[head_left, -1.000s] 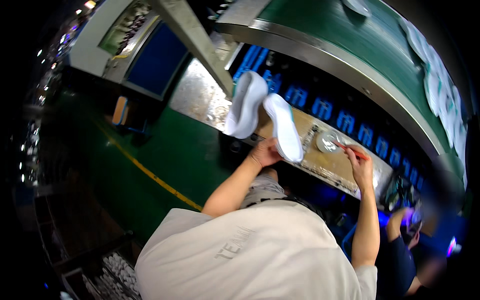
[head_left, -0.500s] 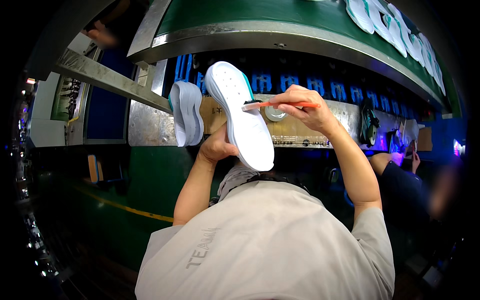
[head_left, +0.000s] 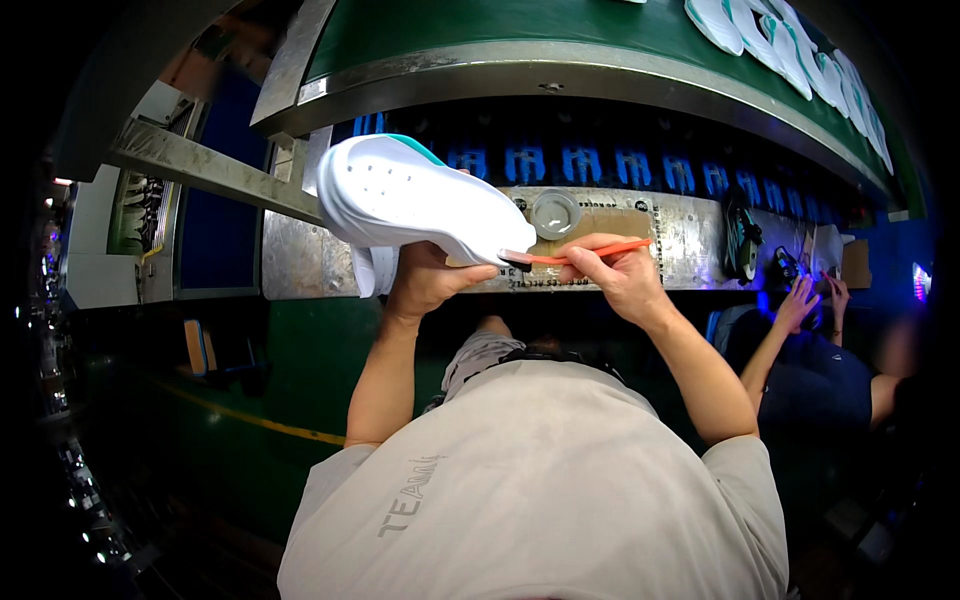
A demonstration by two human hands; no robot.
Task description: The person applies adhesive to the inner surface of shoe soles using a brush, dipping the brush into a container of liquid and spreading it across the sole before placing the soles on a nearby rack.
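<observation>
- Behind my hands runs a metal workbench [head_left: 690,235], and above it a green conveyor [head_left: 560,25] carries a row of white soles [head_left: 790,50] along its curved steel rim.
- My left hand [head_left: 425,280] is clenched around a white shoe [head_left: 410,200] with a teal lining, held tilted above the bench edge, toe end toward my right.
- My right hand [head_left: 620,275] pinches an orange-handled brush [head_left: 585,255]; its dark tip touches the shoe's edge near my left thumb.
- Risk, as I judge it: the grip sits low on the shoe, so brush pressure could twist it and smear the white upper.
- Risk: a small round dish [head_left: 553,212] stands on the bench just behind the brush; a wide stroke might knock it.
- Room: open space lies below my forearms toward my lap; the slanted steel beam [head_left: 210,170] is close on the left.
- Room: a co-worker's raised hand [head_left: 800,300] is near on my right, limiting swing there.
</observation>
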